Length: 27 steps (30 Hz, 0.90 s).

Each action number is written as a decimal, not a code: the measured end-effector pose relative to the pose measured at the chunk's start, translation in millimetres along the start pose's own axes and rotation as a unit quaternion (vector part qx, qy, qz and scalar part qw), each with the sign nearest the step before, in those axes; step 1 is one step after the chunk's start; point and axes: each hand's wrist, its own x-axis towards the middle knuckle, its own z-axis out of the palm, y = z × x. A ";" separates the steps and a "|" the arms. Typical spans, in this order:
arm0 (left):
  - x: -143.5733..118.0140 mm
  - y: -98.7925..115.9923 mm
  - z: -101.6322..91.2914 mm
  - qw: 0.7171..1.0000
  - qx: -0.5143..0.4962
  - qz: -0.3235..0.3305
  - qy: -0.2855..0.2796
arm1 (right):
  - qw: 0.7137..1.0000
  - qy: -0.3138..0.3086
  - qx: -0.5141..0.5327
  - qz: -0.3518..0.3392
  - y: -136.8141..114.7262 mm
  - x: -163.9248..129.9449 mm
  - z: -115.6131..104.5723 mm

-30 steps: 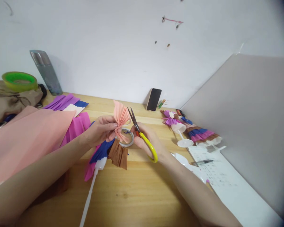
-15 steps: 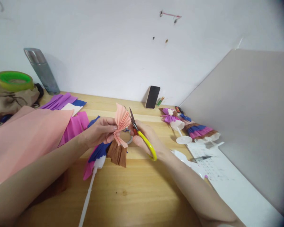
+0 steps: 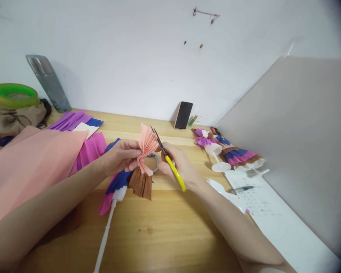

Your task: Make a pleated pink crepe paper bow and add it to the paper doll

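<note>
My left hand (image 3: 125,154) pinches a pleated piece of peach crepe paper (image 3: 147,142) at its narrow middle, and the folds fan out above and below. In my right hand (image 3: 176,157) is a pair of scissors (image 3: 174,173) with yellow handles. Its dark blades point up and left along the right edge of the fan. Below my hands lie a brown pleated paper piece (image 3: 141,184) and a blue one (image 3: 119,181), beside a white stick (image 3: 105,235) with a cup-like head. A roll of tape (image 3: 155,167) sits partly hidden behind the peach paper.
Peach crepe sheets (image 3: 31,163) and magenta paper (image 3: 89,151) cover the left. A bottle (image 3: 49,85) and a phone (image 3: 183,115) stand near the wall. Paper decorations on white stands (image 3: 221,167) and a written sheet (image 3: 261,204) lie right, by a partition (image 3: 307,113).
The scissors have turned in my right hand, so the blades reach further up and left over the peach paper's edge. My left hand keeps its pinch in nearly the same place.
</note>
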 end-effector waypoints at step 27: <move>1.2 2.4 3.3 0.999 0.008 0.003 0.031 | 0.996 0.067 -0.046 0.035 2.9 -1.4 6.3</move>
